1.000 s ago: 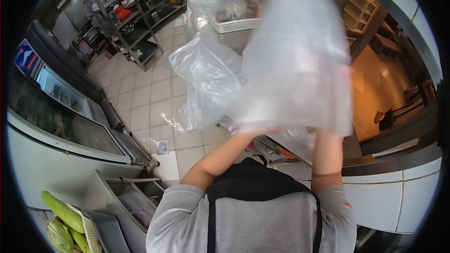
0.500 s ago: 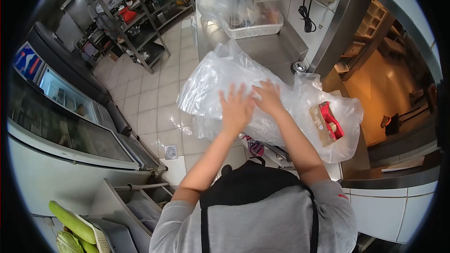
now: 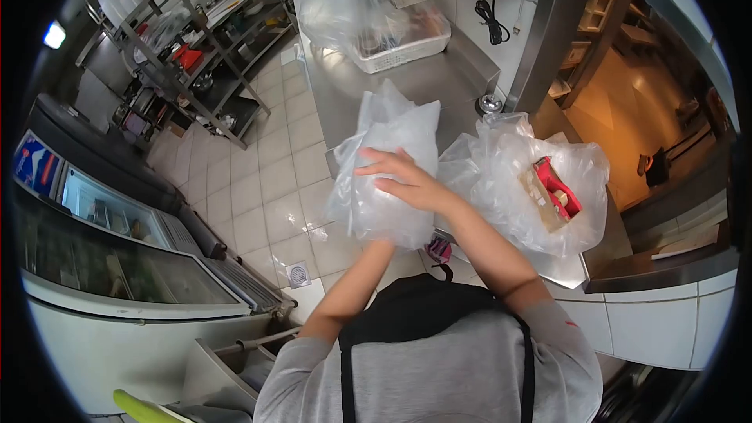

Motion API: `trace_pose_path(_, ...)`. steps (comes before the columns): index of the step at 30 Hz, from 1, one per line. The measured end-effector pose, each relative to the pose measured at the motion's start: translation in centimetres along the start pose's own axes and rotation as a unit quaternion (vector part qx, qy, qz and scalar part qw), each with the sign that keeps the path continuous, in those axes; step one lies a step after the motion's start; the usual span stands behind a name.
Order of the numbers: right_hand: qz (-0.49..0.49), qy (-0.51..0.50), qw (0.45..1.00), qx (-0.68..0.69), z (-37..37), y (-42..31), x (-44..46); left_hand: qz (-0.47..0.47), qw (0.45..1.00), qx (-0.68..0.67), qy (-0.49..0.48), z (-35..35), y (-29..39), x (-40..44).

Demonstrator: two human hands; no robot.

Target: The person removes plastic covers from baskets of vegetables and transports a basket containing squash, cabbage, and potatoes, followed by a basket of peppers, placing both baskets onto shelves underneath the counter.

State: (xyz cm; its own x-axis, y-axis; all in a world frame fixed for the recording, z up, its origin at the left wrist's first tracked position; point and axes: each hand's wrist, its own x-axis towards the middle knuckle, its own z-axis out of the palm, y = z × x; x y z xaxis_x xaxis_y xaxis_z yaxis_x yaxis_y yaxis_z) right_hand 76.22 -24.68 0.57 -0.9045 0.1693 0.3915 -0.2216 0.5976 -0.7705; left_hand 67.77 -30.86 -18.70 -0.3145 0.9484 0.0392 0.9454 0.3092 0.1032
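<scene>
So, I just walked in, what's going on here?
A person in a grey shirt is handling a bunched-up piece of clear plastic in front of them. The right hand lies on top with fingers spread; the left hand is hidden behind the plastic. To the right, more clear plastic is heaped on the steel counter, with a red and brown carton on it. Further back is a white basket.
</scene>
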Motion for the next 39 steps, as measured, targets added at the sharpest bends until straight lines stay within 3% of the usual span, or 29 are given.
trace_pose_path(3,0.072,-0.015,0.968,-0.241,4.9,8.3,2.1,-0.035,0.994,-0.096,-0.033,0.0,1.7,-3.7)
trace_pose_path(7,0.050,0.001,0.943,-0.329,9.2,17.0,0.7,-0.142,0.934,-0.304,-0.126,0.3,-4.6,-9.1)
trace_pose_path(8,0.045,0.016,0.925,-0.376,10.3,17.8,1.0,-0.158,0.912,-0.380,0.002,-0.8,-4.9,-11.0)
trace_pose_path(9,0.041,0.031,0.905,-0.422,11.1,18.1,1.3,-0.171,0.868,-0.449,0.128,-2.3,-4.4,-12.8)
trace_pose_path(12,0.074,0.067,0.881,-0.462,11.7,15.4,1.7,-0.356,0.619,-0.698,-0.049,-2.8,-2.6,-16.2)
trace_pose_path(15,0.139,0.098,0.907,-0.385,12.4,13.1,2.6,-0.326,0.370,-0.837,-0.238,-6.8,-0.5,-14.0)
trace_pose_path(18,0.170,0.057,0.925,-0.335,11.2,10.6,2.2,-0.272,0.279,-0.902,-0.185,-8.6,0.0,-9.6)
trace_pose_path(21,0.118,0.022,0.962,-0.247,8.6,9.6,0.2,-0.369,0.252,-0.890,-0.093,-5.3,0.4,-7.6)
trace_pose_path(24,0.064,0.032,0.997,-0.030,3.4,7.7,-3.0,-0.308,0.361,-0.879,0.044,-0.7,-0.9,-7.4)
trace_pose_path(25,0.036,0.145,0.985,-0.086,1.3,5.7,-5.0,-0.291,0.375,-0.877,0.079,-1.5,-1.7,-7.4)
trace_pose_path(26,0.040,0.200,0.953,-0.225,-1.8,4.1,-7.5,-0.273,0.386,-0.874,0.114,-3.0,-2.6,-7.5)
trace_pose_path(27,0.075,0.207,0.924,-0.313,-5.2,4.3,-10.1,-0.277,0.413,-0.856,0.139,-5.3,-3.2,-7.8)
trace_pose_path(29,0.244,0.287,0.808,-0.454,-10.9,2.9,-16.3,-0.276,0.464,-0.821,0.183,-11.4,-3.3,-8.3)
trace_pose_path(30,0.403,0.241,0.761,-0.449,-13.2,-0.2,-18.1,-0.274,0.491,-0.803,0.200,-14.5,-3.1,-8.4)
trace_pose_path(32,0.508,0.244,0.687,-0.458,-14.4,2.4,-22.6,-0.245,0.470,-0.828,0.183,-18.8,-3.0,-7.4)
trace_pose_path(35,0.509,0.187,0.739,-0.399,-15.7,4.0,-24.7,-0.141,0.492,-0.848,0.137,-24.2,0.4,-4.1)
trace_pose_path(38,0.476,0.322,0.770,-0.276,-15.8,4.7,-26.5,-0.084,0.532,-0.833,0.128,-25.5,5.1,0.5)
trace_pose_path(39,0.462,0.349,0.771,-0.264,-15.9,3.9,-26.6,-0.068,0.552,-0.810,0.184,-26.0,8.0,2.0)
